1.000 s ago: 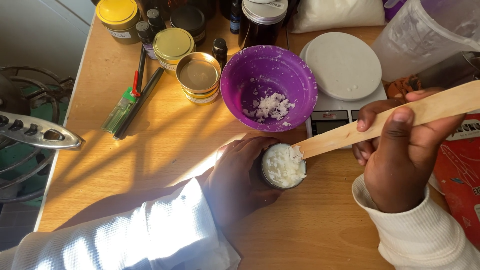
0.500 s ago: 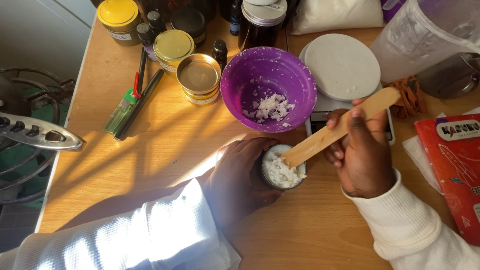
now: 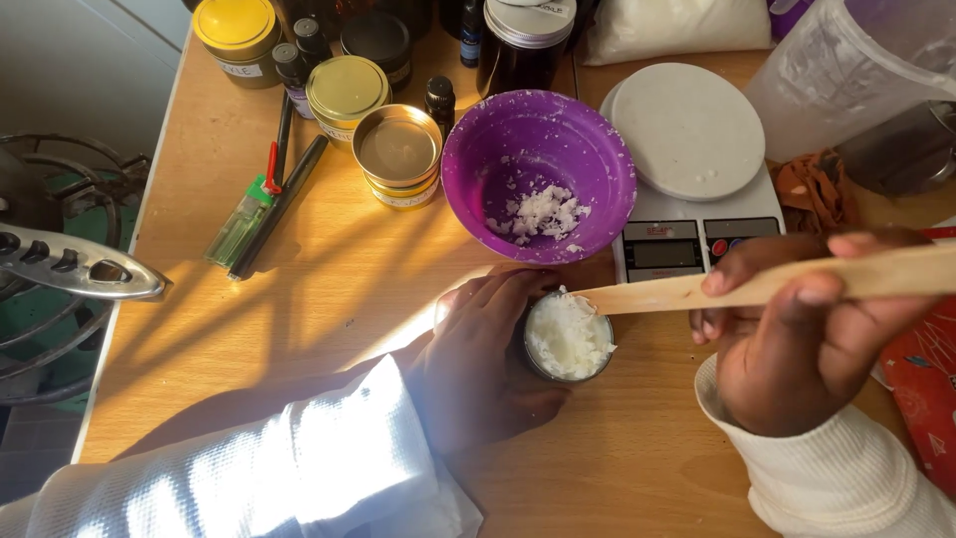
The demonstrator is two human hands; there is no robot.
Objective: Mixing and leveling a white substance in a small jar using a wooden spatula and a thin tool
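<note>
My left hand (image 3: 478, 364) wraps around a small round tin (image 3: 568, 337) packed with white flaky wax, steadying it on the wooden table (image 3: 299, 289). My right hand (image 3: 807, 334) grips a flat wooden stick (image 3: 757, 284), whose tip rests at the tin's upper rim. Just behind the tin stands a purple bowl (image 3: 538, 174) with a small heap of white flakes in its bottom.
A white kitchen scale (image 3: 692, 159) sits right of the bowl. Gold-lidded tins (image 3: 398, 149), jars and small dark bottles line the back. A green lighter (image 3: 242, 221) and black pen lie at left. A clear plastic jug (image 3: 856, 70) stands at back right, a red packet (image 3: 921, 389) at right.
My right hand swung the stick from a steep angle inside the tin to nearly level, with its tip now at the tin's rim. My left hand and the tin stayed put.
</note>
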